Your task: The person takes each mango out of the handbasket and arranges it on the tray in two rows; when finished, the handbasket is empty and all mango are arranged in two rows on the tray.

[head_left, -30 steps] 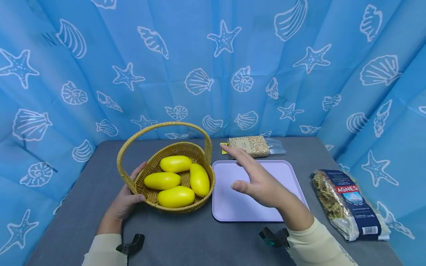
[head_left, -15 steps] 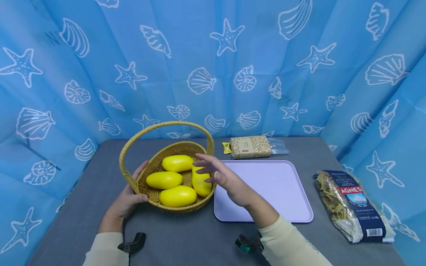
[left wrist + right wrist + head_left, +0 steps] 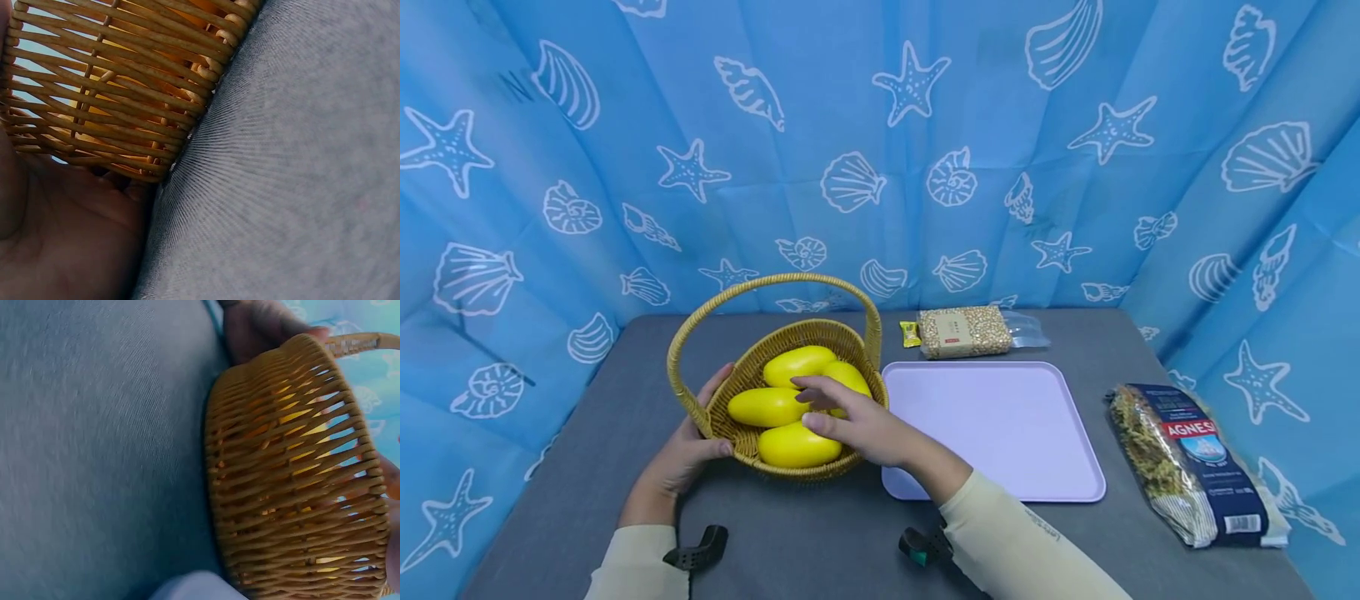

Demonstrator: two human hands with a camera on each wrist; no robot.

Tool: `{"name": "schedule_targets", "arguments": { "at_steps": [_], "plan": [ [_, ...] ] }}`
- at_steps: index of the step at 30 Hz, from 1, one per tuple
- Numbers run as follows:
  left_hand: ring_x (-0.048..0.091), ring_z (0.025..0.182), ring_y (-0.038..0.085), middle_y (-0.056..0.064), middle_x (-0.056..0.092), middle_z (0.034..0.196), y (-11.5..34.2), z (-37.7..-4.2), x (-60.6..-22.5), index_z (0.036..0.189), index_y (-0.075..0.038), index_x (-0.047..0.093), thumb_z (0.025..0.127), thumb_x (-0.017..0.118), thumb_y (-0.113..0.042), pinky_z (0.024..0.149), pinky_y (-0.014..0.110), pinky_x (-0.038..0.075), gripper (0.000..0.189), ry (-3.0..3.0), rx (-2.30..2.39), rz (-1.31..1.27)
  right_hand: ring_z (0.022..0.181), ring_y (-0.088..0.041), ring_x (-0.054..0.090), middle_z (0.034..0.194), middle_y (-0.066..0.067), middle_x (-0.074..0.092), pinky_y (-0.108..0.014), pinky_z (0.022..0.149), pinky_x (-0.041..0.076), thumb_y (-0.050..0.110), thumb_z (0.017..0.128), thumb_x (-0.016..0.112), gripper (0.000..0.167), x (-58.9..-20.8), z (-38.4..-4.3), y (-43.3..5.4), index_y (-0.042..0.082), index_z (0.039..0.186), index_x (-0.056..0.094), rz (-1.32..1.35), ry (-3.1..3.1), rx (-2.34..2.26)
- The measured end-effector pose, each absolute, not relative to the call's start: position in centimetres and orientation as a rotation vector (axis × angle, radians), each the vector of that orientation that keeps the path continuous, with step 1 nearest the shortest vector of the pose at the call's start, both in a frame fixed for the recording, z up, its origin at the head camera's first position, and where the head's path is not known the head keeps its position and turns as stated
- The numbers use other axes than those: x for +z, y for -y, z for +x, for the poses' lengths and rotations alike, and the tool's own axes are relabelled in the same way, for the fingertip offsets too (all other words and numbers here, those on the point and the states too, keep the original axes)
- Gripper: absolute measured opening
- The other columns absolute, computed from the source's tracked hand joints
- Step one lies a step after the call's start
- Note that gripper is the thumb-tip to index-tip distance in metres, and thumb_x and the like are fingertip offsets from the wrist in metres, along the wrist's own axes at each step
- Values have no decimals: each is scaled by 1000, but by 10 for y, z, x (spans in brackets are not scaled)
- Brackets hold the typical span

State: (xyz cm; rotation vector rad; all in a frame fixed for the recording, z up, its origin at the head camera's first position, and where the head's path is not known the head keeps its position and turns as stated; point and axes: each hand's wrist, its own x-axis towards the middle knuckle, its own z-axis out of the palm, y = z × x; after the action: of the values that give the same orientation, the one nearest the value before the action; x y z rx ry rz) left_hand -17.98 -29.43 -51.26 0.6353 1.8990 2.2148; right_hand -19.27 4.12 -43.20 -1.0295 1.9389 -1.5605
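1. Head view: from here I see a wicker basket (image 3: pixel 797 473) with a tall hoop handle (image 3: pixel 775 281) standing on the grey desk (image 3: pixel 790 542), and inside it lie four smooth yellow fruits (image 3: pixel 763 407)
2. Head view: the person's left hand (image 3: pixel 677 457) has its grip round the basket's left side, thumb at the front rim and fingers behind
3. Head view: the right hand (image 3: pixel 868 425) reaches over the basket's right side, its grip loose, thumb apart from the slightly bent fingers, partly covering the right-hand fruit (image 3: pixel 852 377)
4. Head view: just right of the basket sits a lilac tray (image 3: pixel 1000 433); behind it are a bag of grain (image 3: pixel 985 329) and a small yellow packet (image 3: pixel 911 334), and farther right a pasta bag (image 3: pixel 1195 467), all before a blue shell-print curtain (image 3: pixel 880 108)
5. Left wrist view: the left palm lies against the basket's woven wall, with yellow showing through the gaps
6. Right wrist view: the basket's weave fills much of the scene, fruit glimpsed through it; the right hand shows only partly at the edge, so its fingertips are hard to make out
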Motion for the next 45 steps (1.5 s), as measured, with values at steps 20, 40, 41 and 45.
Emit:
{"name": "schedule_targets", "arguments": {
  "at_steps": [20, 40, 41, 45],
  "plan": [
    [32, 155, 19, 17, 10, 180, 298, -181, -517, 177, -23, 14, 96, 85, -5, 116, 28, 38, 110, -1924, 2204, 591, 137, -8, 53, 153, 4, 60, -31, 115, 40, 29, 105, 77, 58, -437, -204, -7, 13, 157, 58, -1133, -2333, -775],
    [32, 154, 20, 17, 11, 180, 293, -179, -513, 177, -25, 17, 96, 83, -5, 116, 26, 36, 107, -1953, 2184, 553, 126, -10, 51, 157, 3, 53, -36, 108, 43, 23, 98, 83, 71, -431, -211, -24, 19, 162, 53, -1052, -2175, -1090],
    [32, 154, 20, 17, 12, 179, 293, -178, -513, 177, -26, 17, 96, 84, -5, 116, 26, 36, 107, -1957, 2181, 543, 127, -11, 51, 157, 3, 53, -36, 109, 43, 23, 97, 84, 71, -430, -210, -25, 19, 162, 53, -1055, -2176, -1112],
    [35, 153, 20, 17, 12, 179, 293, -179, -513, 177, -25, 15, 96, 84, -6, 116, 29, 38, 107, -1950, 2181, 536, 130, -12, 49, 155, 1, 52, -36, 109, 43, 23, 96, 84, 74, -427, -204, -29, 19, 162, 52, -1083, -2206, -1178]
  ]
}}
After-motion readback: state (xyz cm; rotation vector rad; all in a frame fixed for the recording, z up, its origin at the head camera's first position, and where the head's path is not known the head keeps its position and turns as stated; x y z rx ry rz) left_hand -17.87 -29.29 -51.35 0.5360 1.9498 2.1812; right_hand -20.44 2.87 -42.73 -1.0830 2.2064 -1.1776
